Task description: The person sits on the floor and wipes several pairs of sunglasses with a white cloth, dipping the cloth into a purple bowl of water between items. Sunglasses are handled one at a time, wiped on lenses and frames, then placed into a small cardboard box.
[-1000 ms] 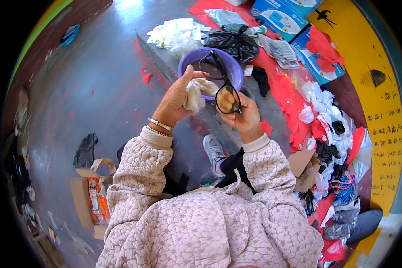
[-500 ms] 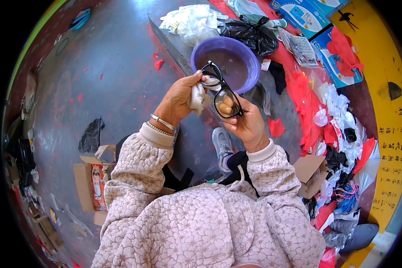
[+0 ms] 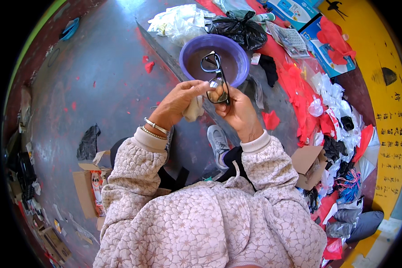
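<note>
A pair of black-framed eyeglasses (image 3: 219, 73) is gripped in my right hand (image 3: 240, 115), its fingers showing through the nearer lens. The farther lens stands out over the purple basin (image 3: 244, 64), which holds murky water. My left hand (image 3: 177, 102) is closed around a whitish cloth (image 3: 194, 110), its thumb reaching to the edge of the nearer lens. Part of the cloth is hidden under the fingers.
Behind the basin lie white plastic bags (image 3: 178, 22) and a black plastic bag (image 3: 241, 30). Red cloth (image 3: 295, 105) and heaped plastic scraps line the right. An open cardboard box (image 3: 82, 190) stands at left, another box (image 3: 309, 167) at right. My shoe (image 3: 218, 145) is below my hands.
My left hand with the cloth has shifted from the farther lens to the nearer one. The eyeglasses have turned more upright, and the whole view has moved slightly.
</note>
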`<state>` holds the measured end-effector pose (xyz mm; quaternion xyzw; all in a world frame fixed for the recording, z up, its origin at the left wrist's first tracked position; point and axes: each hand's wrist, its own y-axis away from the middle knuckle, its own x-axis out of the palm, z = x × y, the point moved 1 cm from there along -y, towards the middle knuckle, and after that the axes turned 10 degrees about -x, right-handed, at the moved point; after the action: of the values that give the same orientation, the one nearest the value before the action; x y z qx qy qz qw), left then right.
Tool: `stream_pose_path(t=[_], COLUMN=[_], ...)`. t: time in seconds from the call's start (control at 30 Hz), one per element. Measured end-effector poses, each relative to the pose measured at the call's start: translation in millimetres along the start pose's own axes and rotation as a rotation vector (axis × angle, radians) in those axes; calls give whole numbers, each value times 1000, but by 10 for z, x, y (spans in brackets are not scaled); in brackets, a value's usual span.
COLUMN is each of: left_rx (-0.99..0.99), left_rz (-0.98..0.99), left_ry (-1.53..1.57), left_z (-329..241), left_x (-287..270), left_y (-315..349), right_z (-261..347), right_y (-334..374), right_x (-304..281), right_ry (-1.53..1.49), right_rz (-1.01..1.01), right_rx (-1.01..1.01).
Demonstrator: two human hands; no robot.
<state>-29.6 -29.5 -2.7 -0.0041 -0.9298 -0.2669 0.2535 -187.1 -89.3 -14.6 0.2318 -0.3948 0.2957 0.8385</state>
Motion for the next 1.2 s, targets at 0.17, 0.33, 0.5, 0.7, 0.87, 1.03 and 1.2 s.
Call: stream_pose_path(t=[0.17,0.33,0.5,0.7,0.87,1.03,1.2], left_rx=[95,12,7,-118,-52,-70,-36], left_rz=[-7,-19,-284,-110,-76,-90,-150], left_ry=[-116,-210,-304,-534,-580,-427,-268], left_z=[-3,-81,-40,-19,57,70,156], left_x=[-56,19,-177,-154,-7,54,90], left_y=[21,110,225,216,129,120,168], right_z=[15,133,-159,-270,-190,-46,13], right_y=[81,77,46,-164,-222,-275,-488], right_x=[168,130,138,42,16,3,-63], right_ry=[304,398,437,955,1007,929,895], right_rz=[-2,-141,-162,-264,-354,-494,-601], right_rx=[-44,-14,74,-464,-401,-472,-573])
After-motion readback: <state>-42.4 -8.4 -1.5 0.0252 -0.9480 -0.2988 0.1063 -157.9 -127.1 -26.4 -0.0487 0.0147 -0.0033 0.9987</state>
